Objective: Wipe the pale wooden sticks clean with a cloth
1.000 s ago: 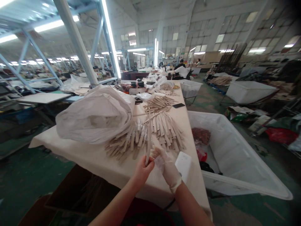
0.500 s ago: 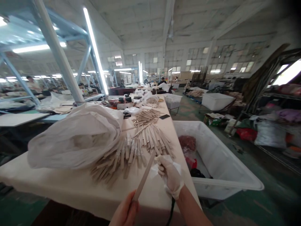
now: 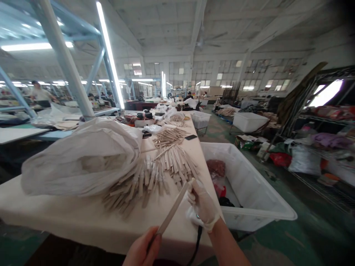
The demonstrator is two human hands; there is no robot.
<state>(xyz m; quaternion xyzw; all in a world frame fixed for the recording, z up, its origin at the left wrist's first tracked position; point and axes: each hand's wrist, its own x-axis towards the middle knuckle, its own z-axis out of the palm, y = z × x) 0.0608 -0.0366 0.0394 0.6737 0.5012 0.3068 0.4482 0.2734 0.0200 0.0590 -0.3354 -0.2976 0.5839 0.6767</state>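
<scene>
Since half a second ago both hands have barely shifted: the bare left hand (image 3: 142, 249) pinches the near end of a wooden strip (image 3: 173, 210) slanting up to the gloved right hand (image 3: 203, 207), curled around its far end above the table (image 3: 83, 225), before fanned wooden sticks (image 3: 155, 173).

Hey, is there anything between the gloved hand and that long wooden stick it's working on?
Nothing visible. The white-gloved right hand already meets the upper end of the long pale wooden stick, and the bare left hand grips its lower end above the cream-covered table.
</scene>
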